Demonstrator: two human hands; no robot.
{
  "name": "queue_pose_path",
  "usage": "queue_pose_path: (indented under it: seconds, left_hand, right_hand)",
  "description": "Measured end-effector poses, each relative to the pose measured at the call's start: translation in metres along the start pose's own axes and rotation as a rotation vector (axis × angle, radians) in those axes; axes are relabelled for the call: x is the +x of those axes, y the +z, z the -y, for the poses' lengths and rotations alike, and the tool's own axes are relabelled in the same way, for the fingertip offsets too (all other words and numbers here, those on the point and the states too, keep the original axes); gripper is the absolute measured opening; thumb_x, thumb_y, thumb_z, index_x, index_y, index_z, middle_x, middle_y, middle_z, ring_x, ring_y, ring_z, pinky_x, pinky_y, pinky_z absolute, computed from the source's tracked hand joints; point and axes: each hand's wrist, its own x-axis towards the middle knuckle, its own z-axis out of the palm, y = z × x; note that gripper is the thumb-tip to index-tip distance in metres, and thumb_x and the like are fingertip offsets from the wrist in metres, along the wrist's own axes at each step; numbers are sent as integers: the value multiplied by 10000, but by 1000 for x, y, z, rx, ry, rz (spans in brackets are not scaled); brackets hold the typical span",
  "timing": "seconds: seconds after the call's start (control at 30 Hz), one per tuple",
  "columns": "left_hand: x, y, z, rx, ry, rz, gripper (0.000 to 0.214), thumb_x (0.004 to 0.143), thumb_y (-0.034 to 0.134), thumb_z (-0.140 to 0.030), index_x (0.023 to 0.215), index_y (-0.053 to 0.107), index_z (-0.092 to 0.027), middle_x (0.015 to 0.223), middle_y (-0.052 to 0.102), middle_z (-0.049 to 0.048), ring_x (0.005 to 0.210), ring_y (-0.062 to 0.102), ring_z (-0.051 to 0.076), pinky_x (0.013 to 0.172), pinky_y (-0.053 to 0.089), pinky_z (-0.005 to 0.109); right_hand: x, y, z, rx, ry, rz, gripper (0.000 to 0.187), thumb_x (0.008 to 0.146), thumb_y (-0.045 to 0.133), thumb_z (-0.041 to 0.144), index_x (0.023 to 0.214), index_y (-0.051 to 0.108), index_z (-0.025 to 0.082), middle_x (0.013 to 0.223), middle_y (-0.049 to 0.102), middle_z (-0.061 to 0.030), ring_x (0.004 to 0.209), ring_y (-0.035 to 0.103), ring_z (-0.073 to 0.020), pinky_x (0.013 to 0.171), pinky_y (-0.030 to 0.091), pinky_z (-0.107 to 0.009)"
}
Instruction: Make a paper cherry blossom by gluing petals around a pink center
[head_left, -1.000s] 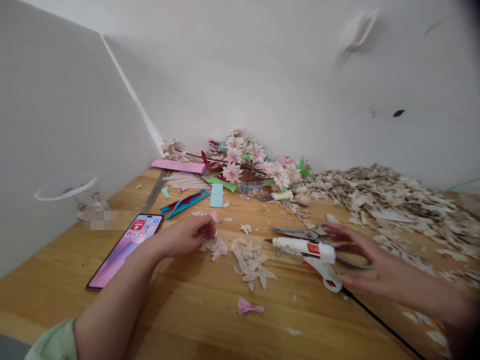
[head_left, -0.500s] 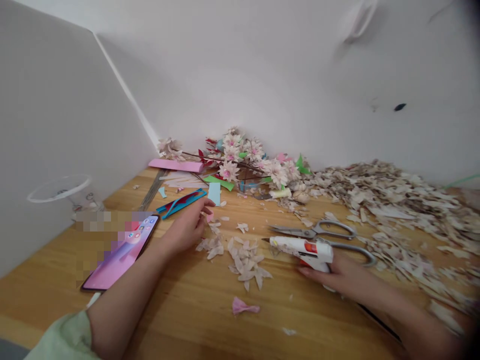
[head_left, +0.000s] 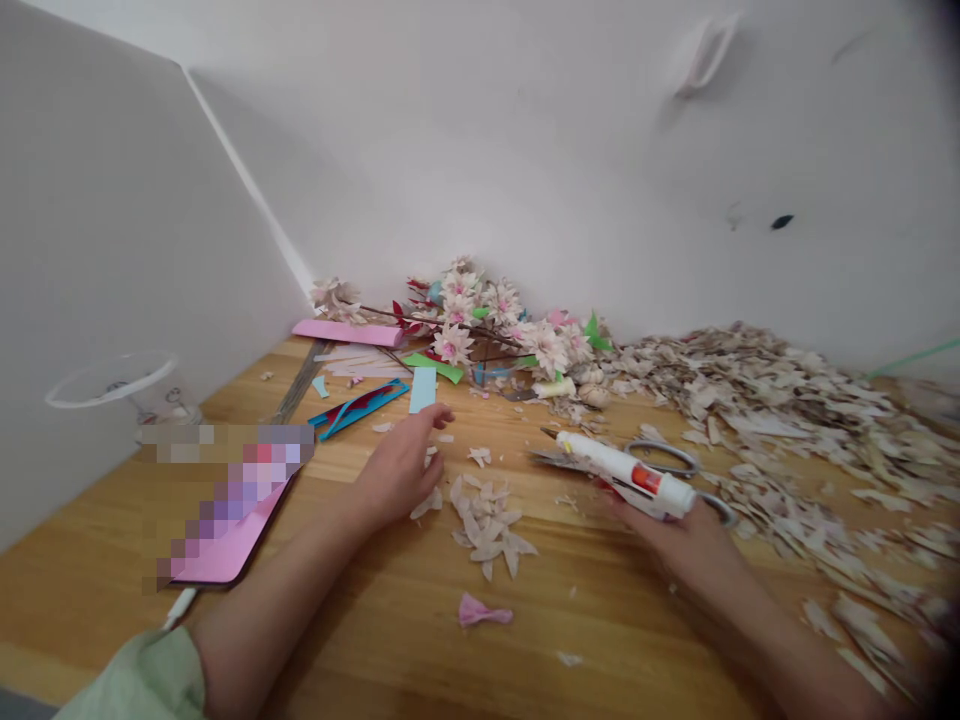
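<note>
My right hand [head_left: 679, 540] grips a white glue gun [head_left: 622, 467] with a red label and holds it just above the wooden table [head_left: 360, 640], nozzle pointing left. Grey scissors [head_left: 660, 455] lie right behind the gun. My left hand [head_left: 401, 465] rests on the table with its fingers loosely stretched over small pale paper petals [head_left: 487, 520]; a little pink piece beneath them is hidden now. A pink paper bud [head_left: 480, 611] lies nearer to me.
A phone [head_left: 232, 520] lies at the left by a clear cup [head_left: 120, 385]. Paper flowers on stems [head_left: 487, 320], coloured paper strips [head_left: 360, 405] and a pink roll [head_left: 346, 331] sit at the back wall. A big heap of paper scraps [head_left: 787, 410] covers the right side.
My right hand closed on the glue gun and lifted it off the table. My left hand slid forward over the petals, toward the blue paper.
</note>
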Motion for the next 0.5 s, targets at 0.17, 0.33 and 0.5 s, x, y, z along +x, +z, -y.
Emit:
queue_pose_path:
  seconds: [0.17, 0.33, 0.5]
  left_hand:
    - [17, 12, -27, 104, 85, 205, 390, 741, 474, -83, 1109, 457, -211, 1019, 629, 71, 1025, 559, 224, 894, 420, 366]
    - [35, 27, -26, 147, 24, 304, 437, 699, 473, -39, 1099, 484, -214, 958, 655, 66, 941, 602, 210, 826, 439, 325]
    - [37, 30, -21, 156, 25, 289, 398, 753, 405, -51, 1124, 458, -188, 989, 664, 78, 934, 605, 219, 796, 440, 334]
  right_hand:
    - [-3, 6, 7, 115, 39, 51, 329, 726, 599, 478, 921, 654, 219, 920, 735, -69, 845, 669, -301, 795, 524, -455]
    - [-4, 1, 13, 48, -53, 67, 234, 727, 588, 416, 867, 630, 233, 844, 706, -58, 759, 644, -269, 715, 514, -395]
    - [-3, -3, 19, -62, -165, 120, 158, 752, 537, 364, 794, 614, 233, 749, 643, -23, 679, 604, -225, 642, 487, -346]
